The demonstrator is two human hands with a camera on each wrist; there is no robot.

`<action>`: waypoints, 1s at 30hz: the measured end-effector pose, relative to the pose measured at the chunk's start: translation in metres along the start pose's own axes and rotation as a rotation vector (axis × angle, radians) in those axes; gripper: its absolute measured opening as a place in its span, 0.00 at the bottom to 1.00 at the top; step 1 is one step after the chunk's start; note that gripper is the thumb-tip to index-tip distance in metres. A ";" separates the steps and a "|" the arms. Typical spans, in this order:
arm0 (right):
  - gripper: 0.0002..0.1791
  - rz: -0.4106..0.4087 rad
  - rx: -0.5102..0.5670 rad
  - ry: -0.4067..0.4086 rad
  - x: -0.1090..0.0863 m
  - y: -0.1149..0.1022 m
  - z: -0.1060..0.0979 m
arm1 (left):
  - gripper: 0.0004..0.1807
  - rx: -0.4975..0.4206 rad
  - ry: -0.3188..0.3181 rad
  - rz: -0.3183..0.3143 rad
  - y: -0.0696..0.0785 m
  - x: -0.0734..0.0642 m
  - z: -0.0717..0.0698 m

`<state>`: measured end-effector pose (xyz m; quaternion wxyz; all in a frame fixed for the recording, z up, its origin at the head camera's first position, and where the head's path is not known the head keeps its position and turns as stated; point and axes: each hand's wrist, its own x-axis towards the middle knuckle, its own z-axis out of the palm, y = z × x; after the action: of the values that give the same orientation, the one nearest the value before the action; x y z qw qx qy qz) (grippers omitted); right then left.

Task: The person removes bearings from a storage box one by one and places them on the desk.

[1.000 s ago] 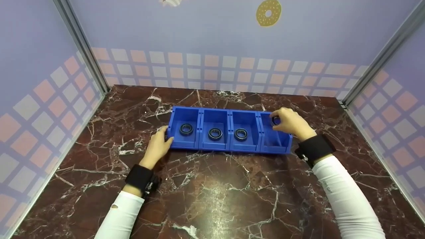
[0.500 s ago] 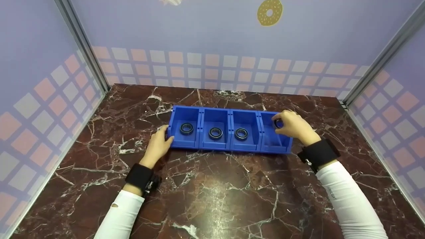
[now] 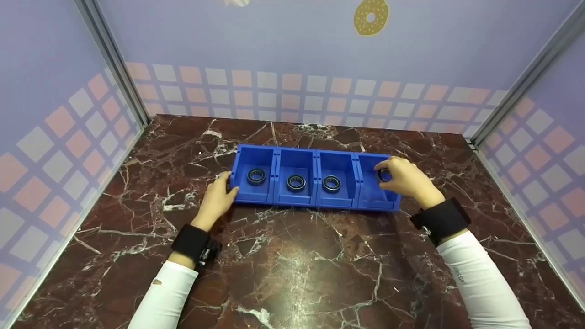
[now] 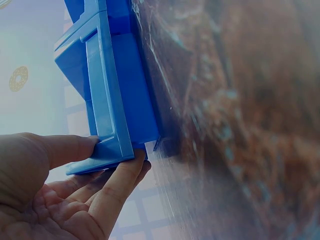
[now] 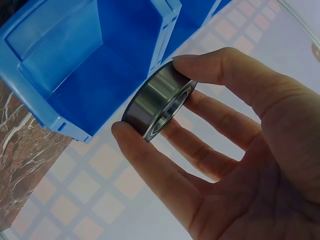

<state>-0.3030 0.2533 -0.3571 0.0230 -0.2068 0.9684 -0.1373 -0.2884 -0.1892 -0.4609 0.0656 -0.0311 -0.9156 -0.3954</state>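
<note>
A row of joined blue storage bins stands on the marble-patterned table. My left hand grips the row's left end, thumb on the inner side and fingers outside the wall, as the left wrist view shows. Over the rightmost bin, my right hand pinches a ball bearing between thumb and fingers; its steel outer ring faces the right wrist camera. The other bins hold one bearing each: a left bearing, a middle bearing and a right bearing, all lying flat.
The dark red marbled table extends in front of the bins. Purple walls with pink and white squares enclose it at the back and both sides, joined by metal corner posts.
My right hand has shifted slightly right and toward me with the bearing, staying over the rightmost bin. The left hand keeps its grip on the bin's end.
</note>
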 end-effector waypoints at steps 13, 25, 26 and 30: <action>0.24 -0.019 0.016 0.019 -0.015 -0.006 0.004 | 0.26 -0.003 0.016 0.003 0.000 0.000 0.001; 0.21 -0.070 0.042 0.031 -0.035 -0.009 0.010 | 0.27 0.006 0.008 0.005 0.001 0.000 -0.001; 0.21 -0.078 0.040 0.033 -0.037 -0.010 0.010 | 0.27 0.005 0.009 0.005 0.000 0.000 -0.001; 0.19 -0.100 0.037 0.045 -0.044 -0.011 0.014 | 0.27 0.002 0.009 0.004 -0.001 0.000 0.000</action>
<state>-0.2575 0.2580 -0.3677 -0.0020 -0.2516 0.9544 -0.1606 -0.2887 -0.1897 -0.4612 0.0705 -0.0312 -0.9158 -0.3943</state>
